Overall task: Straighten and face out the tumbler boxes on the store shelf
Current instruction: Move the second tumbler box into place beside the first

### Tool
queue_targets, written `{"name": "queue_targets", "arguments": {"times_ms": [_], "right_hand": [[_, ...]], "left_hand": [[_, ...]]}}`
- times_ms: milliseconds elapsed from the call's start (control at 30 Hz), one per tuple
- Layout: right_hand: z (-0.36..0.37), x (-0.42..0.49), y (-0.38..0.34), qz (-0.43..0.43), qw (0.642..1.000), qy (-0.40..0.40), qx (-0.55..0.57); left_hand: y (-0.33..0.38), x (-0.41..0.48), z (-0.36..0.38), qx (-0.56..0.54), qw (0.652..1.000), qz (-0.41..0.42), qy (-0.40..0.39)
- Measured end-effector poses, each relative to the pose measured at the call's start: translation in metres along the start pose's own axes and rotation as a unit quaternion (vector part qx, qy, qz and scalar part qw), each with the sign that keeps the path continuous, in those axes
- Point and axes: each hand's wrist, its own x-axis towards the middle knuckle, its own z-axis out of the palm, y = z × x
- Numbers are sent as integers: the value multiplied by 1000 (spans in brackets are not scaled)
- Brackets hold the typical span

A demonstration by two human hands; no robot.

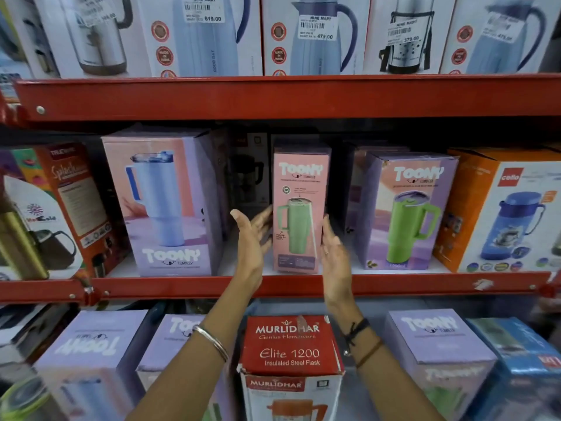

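Head view: a person's 2 bare hands reach up to the middle red shelf [394,287], one on each side of a pink Toony tumbler box [299,208] that stands upright near the shelf's front edge, its narrow face with a green tumbler picture turned outward. The left hand [253,235] is spread loose, palm toward the box's left side, fingertips just beside or barely touching it; which, cannot be told. The right hand [332,247] is also unclenched, blurred, lying along the box's lower right edge, and contact there cannot be told either. Neither hand is clenched around the box. A silver bangle [212,341] sits on the left wrist, dark threads [356,329] on the right.

Left of the hands stands a lilac Toony box with a blue tumbler [164,205], angled slightly. Right of them stands a lilac Toony box with a green tumbler [406,211], then an orange Cello flask box [504,214]. Below the forearms, on the lower shelf, a red Murlidhar Elite 1200 flask box [290,350] sits between more lilac Toony boxes [434,338].
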Motion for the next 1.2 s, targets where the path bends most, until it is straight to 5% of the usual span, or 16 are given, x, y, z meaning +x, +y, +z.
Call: {"name": "queue_targets", "arguments": {"times_ms": [333, 500, 633, 833, 1000, 1200], "right_hand": [[-36, 12, 2, 37, 998, 28, 34], [-22, 5, 6, -11, 997, 57, -50], [10, -16, 12, -71, 982, 34, -174], [45, -31, 21, -60, 965, -2, -254], [42, -25, 25, -51, 967, 10, -248], [13, -2, 11, -26, 995, 69, -74]], "left_hand": [[-31, -39, 22, 1, 997, 75, -20], [-25, -18, 22, -4, 995, 98, 36], [-13, 29, 16, -10, 996, 46, 79], [0, 65, 17, -13, 998, -50, 21], [-5, 70, 16, -29, 996, -85, 14], [-6, 55, 12, -39, 997, -55, 34]]}}
